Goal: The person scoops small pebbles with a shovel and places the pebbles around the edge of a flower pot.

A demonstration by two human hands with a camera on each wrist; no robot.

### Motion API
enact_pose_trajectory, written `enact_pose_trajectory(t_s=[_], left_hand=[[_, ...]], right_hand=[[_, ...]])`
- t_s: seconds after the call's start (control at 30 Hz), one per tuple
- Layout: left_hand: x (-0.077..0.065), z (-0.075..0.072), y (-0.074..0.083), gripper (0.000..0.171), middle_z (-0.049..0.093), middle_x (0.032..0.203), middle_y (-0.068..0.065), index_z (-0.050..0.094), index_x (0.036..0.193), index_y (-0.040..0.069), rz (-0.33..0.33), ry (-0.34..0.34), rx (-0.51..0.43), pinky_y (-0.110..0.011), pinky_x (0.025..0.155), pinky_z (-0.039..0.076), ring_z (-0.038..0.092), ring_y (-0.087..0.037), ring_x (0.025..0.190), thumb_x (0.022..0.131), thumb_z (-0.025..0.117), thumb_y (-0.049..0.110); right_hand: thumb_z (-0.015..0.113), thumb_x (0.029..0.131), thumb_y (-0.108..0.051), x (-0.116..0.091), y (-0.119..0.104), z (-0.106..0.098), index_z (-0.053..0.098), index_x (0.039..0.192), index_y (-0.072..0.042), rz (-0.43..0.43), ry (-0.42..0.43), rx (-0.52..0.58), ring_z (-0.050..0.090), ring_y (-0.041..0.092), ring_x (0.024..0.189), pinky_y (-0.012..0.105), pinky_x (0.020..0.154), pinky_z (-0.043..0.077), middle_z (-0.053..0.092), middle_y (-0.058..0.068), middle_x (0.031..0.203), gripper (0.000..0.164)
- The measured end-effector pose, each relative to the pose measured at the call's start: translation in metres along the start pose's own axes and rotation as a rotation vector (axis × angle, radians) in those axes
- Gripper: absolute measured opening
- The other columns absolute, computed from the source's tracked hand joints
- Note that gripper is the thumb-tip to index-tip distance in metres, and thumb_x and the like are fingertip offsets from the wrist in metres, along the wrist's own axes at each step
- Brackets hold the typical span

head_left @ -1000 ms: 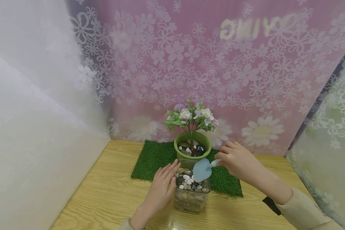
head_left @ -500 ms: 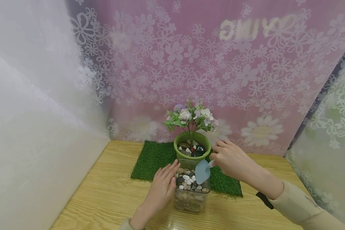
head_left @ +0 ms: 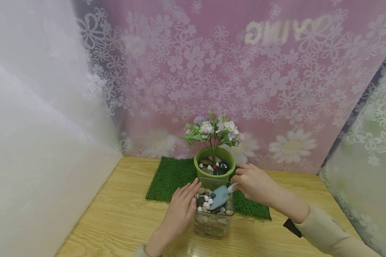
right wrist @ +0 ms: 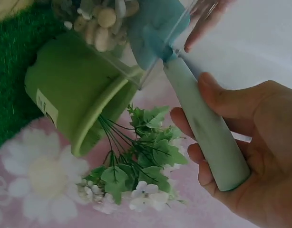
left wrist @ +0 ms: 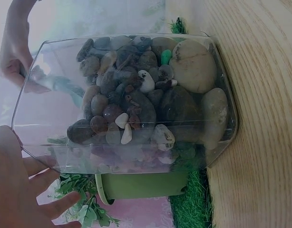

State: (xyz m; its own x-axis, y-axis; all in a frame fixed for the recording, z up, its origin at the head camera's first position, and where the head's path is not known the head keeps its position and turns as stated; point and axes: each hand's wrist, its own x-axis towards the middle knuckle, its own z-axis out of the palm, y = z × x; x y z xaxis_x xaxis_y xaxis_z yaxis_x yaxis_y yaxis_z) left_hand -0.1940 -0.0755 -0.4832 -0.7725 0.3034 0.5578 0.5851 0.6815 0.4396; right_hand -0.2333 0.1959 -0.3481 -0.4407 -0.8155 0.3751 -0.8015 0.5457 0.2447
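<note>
My right hand (head_left: 255, 184) grips the pale handle (right wrist: 203, 123) of a small blue trowel (head_left: 219, 198). The trowel's blade reaches into a clear square container (head_left: 212, 228) and lies among the pebbles at its top. White, grey and brown pebbles (left wrist: 136, 95) fill much of the container. My left hand (head_left: 180, 208) rests with extended fingers against the container's left rim. Just behind stands a green flowerpot (head_left: 230, 162) with white and purple flowers (head_left: 207, 128); several stones lie inside it round the stems.
A green artificial turf mat (head_left: 173, 178) lies beneath the pot, on a wooden table (head_left: 109, 214). Behind it hangs a pink flowered curtain (head_left: 193, 78). A pale panel (head_left: 51, 142) closes off the left, and a patterned curtain (head_left: 373, 171) hangs on the right.
My right hand has moved left and down, bringing the trowel blade from above the container down into the pebbles. Some white pebbles have shifted. The left hand stays at the rim.
</note>
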Motion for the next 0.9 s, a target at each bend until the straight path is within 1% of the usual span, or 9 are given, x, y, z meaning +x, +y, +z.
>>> enact_pose_trajectory(t_s=[0.07,0.13,0.23,0.37,0.53,0.7,0.83,0.9], left_hand=[[0.0,0.0,0.0,0.048,0.043,0.159,-0.002,0.047,0.153,0.014,0.003,-0.001,0.0,-0.066,0.111,0.034,0.046,-0.031,0.141,0.106,0.048,0.014],[0.0,-0.001,0.001,0.047,0.043,0.159,-0.002,0.048,0.153,0.013,0.004,-0.002,-0.004,-0.066,0.11,0.034,0.046,-0.031,0.14,0.106,0.048,0.014],[0.0,-0.001,0.0,0.047,0.042,0.159,-0.002,0.047,0.153,0.014,-0.006,-0.007,-0.019,-0.067,0.111,0.033,0.045,-0.031,0.141,0.106,0.047,0.014],[0.0,-0.001,0.0,0.047,0.041,0.16,0.0,0.046,0.154,0.015,-0.019,-0.011,-0.026,-0.066,0.112,0.032,0.044,-0.029,0.143,0.107,0.046,0.016],[-0.001,-0.001,0.0,0.047,0.04,0.161,0.002,0.046,0.154,0.014,-0.018,-0.012,-0.035,-0.066,0.113,0.031,0.043,-0.028,0.143,0.107,0.047,0.016],[0.0,-0.001,-0.001,0.047,0.04,0.161,-0.001,0.045,0.155,0.015,-0.015,-0.014,-0.044,-0.067,0.113,0.031,0.043,-0.029,0.143,0.107,0.046,0.017],[0.0,-0.001,-0.001,0.047,0.039,0.161,-0.001,0.044,0.155,0.015,-0.017,-0.028,-0.046,-0.067,0.113,0.03,0.042,-0.029,0.144,0.108,0.044,0.018],[-0.001,-0.001,-0.001,0.047,0.039,0.161,0.0,0.045,0.155,0.015,-0.017,-0.028,-0.041,-0.067,0.113,0.03,0.042,-0.029,0.144,0.108,0.044,0.018]], right_hand=[[0.085,0.079,-0.02,-0.004,-0.001,0.004,0.079,0.085,-0.012,0.037,0.007,0.033,0.051,0.015,0.074,0.031,0.067,0.043,0.067,-0.003,0.078,0.012],[0.085,0.078,-0.019,-0.009,0.0,0.008,0.079,0.086,-0.011,0.059,0.035,0.062,0.049,0.014,0.073,0.03,0.066,0.041,0.068,-0.003,0.078,0.013],[0.086,0.076,-0.016,-0.015,0.001,0.016,0.079,0.087,-0.009,0.065,0.1,0.103,0.046,0.012,0.07,0.028,0.064,0.038,0.068,-0.003,0.078,0.014],[0.087,0.075,-0.013,-0.021,-0.002,0.03,0.079,0.09,-0.01,0.07,0.179,0.145,0.049,0.012,0.073,0.028,0.065,0.041,0.069,-0.003,0.081,0.017],[0.088,0.074,-0.014,-0.026,-0.007,0.041,0.079,0.091,-0.013,0.105,0.236,0.158,0.048,0.011,0.075,0.029,0.067,0.041,0.07,-0.004,0.084,0.02],[0.089,0.071,-0.013,-0.028,-0.007,0.041,0.08,0.091,-0.015,0.163,0.247,0.183,0.043,0.008,0.074,0.025,0.064,0.037,0.071,-0.006,0.084,0.022],[0.088,0.073,-0.013,-0.034,-0.004,0.043,0.08,0.094,-0.017,0.203,0.231,0.243,0.042,0.006,0.075,0.022,0.062,0.035,0.072,-0.007,0.085,0.023],[0.087,0.074,-0.013,-0.038,-0.001,0.046,0.08,0.096,-0.016,0.203,0.239,0.27,0.043,0.006,0.076,0.021,0.061,0.036,0.072,-0.008,0.087,0.023]])
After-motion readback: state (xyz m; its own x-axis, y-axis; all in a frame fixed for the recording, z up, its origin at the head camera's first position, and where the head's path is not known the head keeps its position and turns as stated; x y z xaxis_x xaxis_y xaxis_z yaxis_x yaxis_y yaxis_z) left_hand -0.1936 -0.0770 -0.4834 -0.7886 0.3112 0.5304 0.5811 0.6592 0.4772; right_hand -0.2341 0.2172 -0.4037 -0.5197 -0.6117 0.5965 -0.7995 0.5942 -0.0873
